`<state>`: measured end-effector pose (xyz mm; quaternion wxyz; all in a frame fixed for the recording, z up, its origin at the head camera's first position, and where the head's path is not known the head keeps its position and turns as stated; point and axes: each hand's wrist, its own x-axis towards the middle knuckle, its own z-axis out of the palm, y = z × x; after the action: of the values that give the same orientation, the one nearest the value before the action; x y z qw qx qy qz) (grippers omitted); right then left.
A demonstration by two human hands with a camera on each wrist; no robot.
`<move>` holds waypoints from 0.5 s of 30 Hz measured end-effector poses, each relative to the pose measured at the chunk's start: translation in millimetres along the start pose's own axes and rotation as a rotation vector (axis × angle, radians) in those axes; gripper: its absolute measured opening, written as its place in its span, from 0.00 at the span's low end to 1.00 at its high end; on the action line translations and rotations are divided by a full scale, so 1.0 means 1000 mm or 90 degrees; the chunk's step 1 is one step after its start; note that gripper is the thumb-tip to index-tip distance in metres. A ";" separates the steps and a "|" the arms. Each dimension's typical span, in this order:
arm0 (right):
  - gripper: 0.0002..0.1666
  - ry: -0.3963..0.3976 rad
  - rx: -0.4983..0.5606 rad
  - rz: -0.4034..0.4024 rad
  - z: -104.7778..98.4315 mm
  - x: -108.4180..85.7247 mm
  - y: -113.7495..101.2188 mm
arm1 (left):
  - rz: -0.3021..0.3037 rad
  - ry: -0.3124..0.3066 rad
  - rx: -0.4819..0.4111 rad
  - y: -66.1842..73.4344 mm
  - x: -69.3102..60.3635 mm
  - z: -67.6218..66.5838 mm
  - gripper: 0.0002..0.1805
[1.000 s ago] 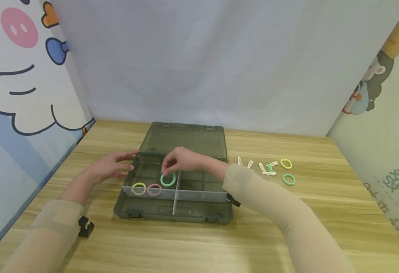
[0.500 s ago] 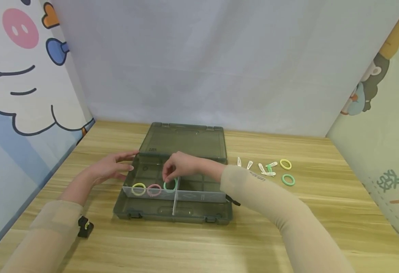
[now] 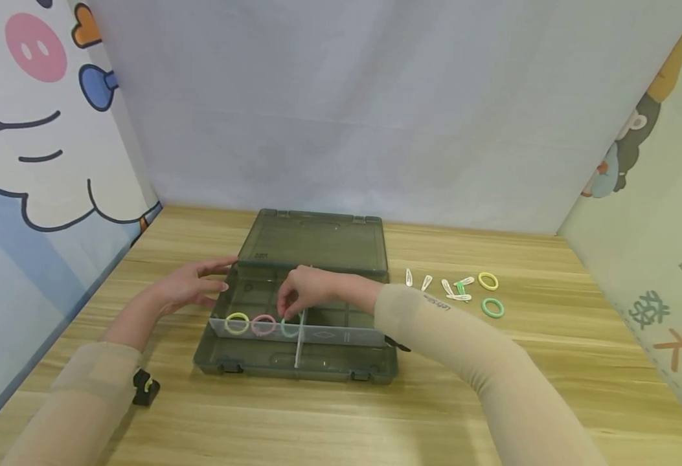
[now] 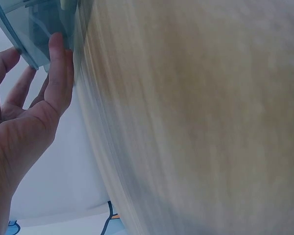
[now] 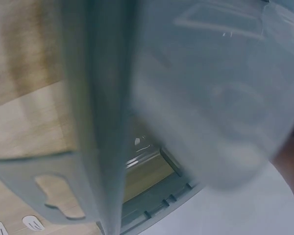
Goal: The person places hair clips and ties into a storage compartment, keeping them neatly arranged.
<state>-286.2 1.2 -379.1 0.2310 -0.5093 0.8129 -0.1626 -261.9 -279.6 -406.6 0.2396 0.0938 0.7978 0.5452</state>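
In the head view, an open dark translucent box (image 3: pixel 212 353) lies on the table, its lid tilted back. My right hand (image 3: pixel 308 289) reaches into its left rear compartment. Thumb and fingers pinch a mint green hair tie (image 3: pixel 300 333) low down, against the clear divider (image 3: pixel 343 334). A yellow hair tie (image 3: pixel 238 332) and a pink hair tie (image 3: pixel 264 332) stand along that divider, to the left. My left hand (image 3: pixel 186 286) touches the box's left side with extended fingers. The left wrist view shows these fingertips (image 4: pixel 56 41) at the box wall. My right fingers are hidden in the right wrist view.
Right of the box lie several white snap hair clips (image 3: pixel 458 297) and a green hair clip (image 3: pixel 460 287). A yellow hair tie (image 3: pixel 488 281) and a green hair tie (image 3: pixel 493 307) lie beyond them. A curtain (image 3: pixel 352 116) hangs behind the table (image 3: pixel 247 421).
My right hand has lowered the green hair tie toward the divider, slightly nearer to me and to the right. The left hand has stayed at the box's side.
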 end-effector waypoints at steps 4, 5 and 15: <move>0.05 -0.005 0.003 -0.011 -0.002 -0.001 0.000 | 0.005 -0.006 -0.005 0.003 -0.001 0.000 0.37; 0.05 -0.005 0.004 -0.015 -0.002 -0.001 0.000 | 0.005 -0.007 -0.004 0.003 -0.001 0.000 0.37; 0.11 0.008 0.049 -0.049 -0.023 -0.019 -0.004 | 0.010 -0.014 -0.008 0.007 -0.003 0.002 0.38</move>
<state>-288.4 17.6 -353.2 0.2388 -0.5296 0.7875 -0.2057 -258.7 -276.5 -400.0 0.2444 0.1043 0.7912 0.5508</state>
